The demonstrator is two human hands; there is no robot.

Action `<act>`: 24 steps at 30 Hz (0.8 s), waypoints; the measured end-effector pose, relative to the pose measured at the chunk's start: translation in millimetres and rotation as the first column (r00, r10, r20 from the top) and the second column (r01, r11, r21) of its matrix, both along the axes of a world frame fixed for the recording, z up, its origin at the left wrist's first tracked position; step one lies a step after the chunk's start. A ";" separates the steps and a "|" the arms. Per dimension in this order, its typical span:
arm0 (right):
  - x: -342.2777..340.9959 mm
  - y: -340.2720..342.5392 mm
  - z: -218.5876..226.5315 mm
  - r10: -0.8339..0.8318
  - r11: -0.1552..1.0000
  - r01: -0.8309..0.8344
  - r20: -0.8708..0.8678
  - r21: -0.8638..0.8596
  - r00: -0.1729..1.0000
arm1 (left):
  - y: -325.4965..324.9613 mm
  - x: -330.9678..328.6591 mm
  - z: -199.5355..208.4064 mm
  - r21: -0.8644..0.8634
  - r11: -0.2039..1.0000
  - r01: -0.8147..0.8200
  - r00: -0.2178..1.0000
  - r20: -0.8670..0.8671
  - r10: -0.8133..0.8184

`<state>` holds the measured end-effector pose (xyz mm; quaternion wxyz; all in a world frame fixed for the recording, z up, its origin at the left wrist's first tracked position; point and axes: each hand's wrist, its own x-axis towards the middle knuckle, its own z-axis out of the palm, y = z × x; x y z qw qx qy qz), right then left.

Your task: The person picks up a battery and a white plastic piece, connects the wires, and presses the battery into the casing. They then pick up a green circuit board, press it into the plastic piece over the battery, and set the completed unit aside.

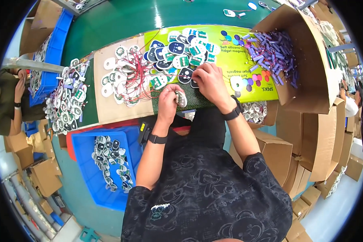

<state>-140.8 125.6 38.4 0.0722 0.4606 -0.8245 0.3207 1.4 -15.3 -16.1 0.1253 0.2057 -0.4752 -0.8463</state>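
Close in front of me, my left hand (168, 105) is closed round a small white rounded plastic casing (181, 99), gripped by its edge. To its right, my right hand (209, 82) has its fingertips pinched together beside a dark-faced casing (185, 75) at the near edge of a pile; what they hold, if anything, is hidden. That pile of casings (180, 61), some with green circuit boards and some with dark faces, lies beyond both hands. Left of it spread white round parts (109, 63) with tangled red wires (137, 72).
A cardboard box (310, 60) of purple cylindrical cells with wires (272, 54) lies on its side at right. Loose assemblies (70, 99) heap at the table's left. A blue bin (82, 161) of casings stands lower left. A person's arm (18, 90) shows far left.
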 end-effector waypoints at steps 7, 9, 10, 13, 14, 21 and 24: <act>8.2 -0.1 18.8 0.110 0.994 -0.107 0.160 -0.028 0.981 | -24.8 9.8 20.7 0.409 0.911 0.059 0.989 -0.148 0.003; 12.2 1.4 21.4 0.132 0.989 -0.123 0.121 -0.076 0.984 | -10.1 4.2 19.0 0.253 0.963 -0.092 0.996 0.024 0.088; 10.7 7.5 15.0 0.122 0.990 -0.110 0.142 -0.089 0.982 | 5.8 -6.3 44.4 -0.230 0.969 -0.092 0.973 0.188 0.137; 14.2 22.1 18.7 0.109 0.994 -0.106 0.179 -0.027 0.978 | 16.4 -12.8 43.3 -0.154 0.985 -0.072 0.982 0.163 0.097; 21.5 19.2 29.0 0.088 0.996 -0.090 0.261 -0.005 0.961 | 19.0 -13.7 33.6 -0.221 0.965 -0.142 0.982 0.092 0.165; 29.1 17.5 27.0 0.100 0.983 -0.028 0.394 -0.184 0.914 | 26.7 -19.4 34.9 -0.706 0.620 -0.341 0.877 -0.001 0.481; 38.0 3.0 29.8 0.170 0.968 -0.092 0.339 -0.234 0.925 | 17.8 -17.4 59.7 -0.678 0.709 -0.192 0.904 0.159 0.397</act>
